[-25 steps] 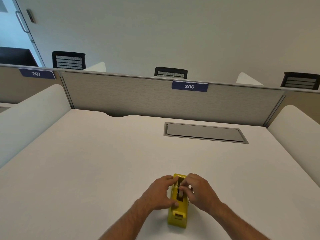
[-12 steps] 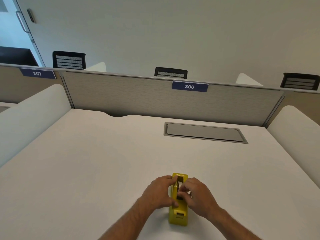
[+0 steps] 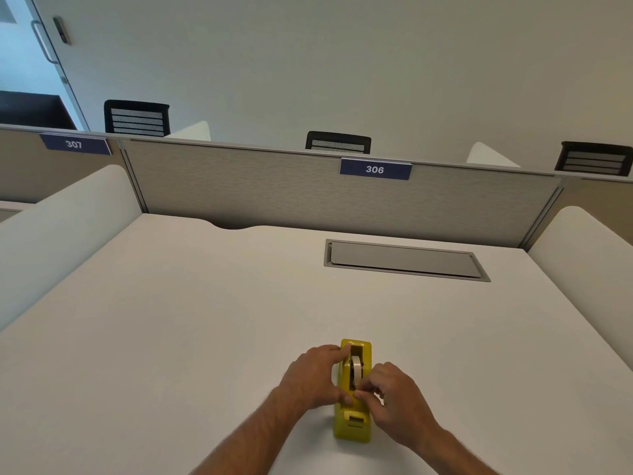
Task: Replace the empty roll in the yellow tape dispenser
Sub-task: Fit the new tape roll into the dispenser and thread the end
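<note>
The yellow tape dispenser (image 3: pixel 352 425) stands on the white desk (image 3: pixel 178 320), its cutter end toward me. A pale tape roll (image 3: pixel 357 367) sits upright in its slot. My left hand (image 3: pixel 313 377) grips the dispenser's left side, thumb near the front and fingers at the far end. My right hand (image 3: pixel 394 401) is at the dispenser's right side, thumb and forefinger pinched just in front of the roll; whether they pinch the tape end is too small to tell.
A grey cable hatch (image 3: pixel 404 260) is set into the desk behind the dispenser. A fabric partition (image 3: pixel 274 193) labelled 306 closes the far edge, and white side dividers (image 3: pixel 589 255) flank the desk.
My right hand has drawn back toward me from over the roll to the slot's near end, uncovering the roll. My left hand keeps its grip on the dispenser.
</note>
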`<state>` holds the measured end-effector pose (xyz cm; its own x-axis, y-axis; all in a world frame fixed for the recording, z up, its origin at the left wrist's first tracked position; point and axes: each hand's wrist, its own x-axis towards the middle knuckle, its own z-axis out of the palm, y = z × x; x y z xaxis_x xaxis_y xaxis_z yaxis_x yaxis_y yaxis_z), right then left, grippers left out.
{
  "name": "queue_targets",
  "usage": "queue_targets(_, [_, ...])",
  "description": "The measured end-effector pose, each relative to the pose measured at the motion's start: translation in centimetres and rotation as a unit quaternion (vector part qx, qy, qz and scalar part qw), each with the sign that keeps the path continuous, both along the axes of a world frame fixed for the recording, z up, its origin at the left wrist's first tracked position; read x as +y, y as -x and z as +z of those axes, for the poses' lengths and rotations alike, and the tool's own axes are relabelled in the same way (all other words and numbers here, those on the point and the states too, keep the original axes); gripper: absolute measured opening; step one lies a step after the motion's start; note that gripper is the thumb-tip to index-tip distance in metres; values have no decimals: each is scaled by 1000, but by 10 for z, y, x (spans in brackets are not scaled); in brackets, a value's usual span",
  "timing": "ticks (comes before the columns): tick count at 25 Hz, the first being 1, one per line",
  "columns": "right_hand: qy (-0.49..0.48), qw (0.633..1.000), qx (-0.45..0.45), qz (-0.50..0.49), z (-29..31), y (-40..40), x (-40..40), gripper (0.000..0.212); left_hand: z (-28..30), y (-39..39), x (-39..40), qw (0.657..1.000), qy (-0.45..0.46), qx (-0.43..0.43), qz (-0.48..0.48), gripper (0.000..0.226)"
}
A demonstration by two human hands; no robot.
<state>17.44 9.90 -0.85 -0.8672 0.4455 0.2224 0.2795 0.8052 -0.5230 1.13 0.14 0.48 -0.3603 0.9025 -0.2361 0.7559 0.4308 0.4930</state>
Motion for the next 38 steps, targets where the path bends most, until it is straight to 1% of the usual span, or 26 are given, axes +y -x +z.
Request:
queue_targets(5, [15, 999, 27, -25, -4, -9, -11, 21, 0, -1, 0, 1000, 8, 3, 9, 97])
queue_targets(10, [24, 999, 32, -27, -8, -15, -23, 9, 0, -1, -1, 1000, 11, -1, 17, 97])
queue_targets(14, [29, 998, 35, -39, -12, -18, -27, 8, 2, -1, -1, 1000, 14, -8, 19, 98])
queue_targets(23, [-21, 999, 29, -23, -16, -21, -29, 8, 3, -1, -1, 1000, 15, -11, 22, 98])
queue_targets(29, [-50, 998, 41, -17, -18, -24, -28, 8, 2, -1, -1, 999, 16, -17, 28, 98])
queue_targets(31, [-66, 997, 45, 0, -16, -26, -29, 9, 1, -1, -1, 999, 17, -15, 29, 98])
queue_targets(34, [-109, 993, 41, 21, -13, -27, -31, 19, 0, 0, 0, 999, 19, -15, 31, 99])
queue_targets(35, [-125, 991, 39, 22, -13, -27, -31, 20, 1, 0, 0, 999, 21, -16, 30, 99])
queue_targets(38, [-196, 978, 61, 25, -16, -24, -34, 9, 1, 0, 0, 999, 21, -19, 31, 100])
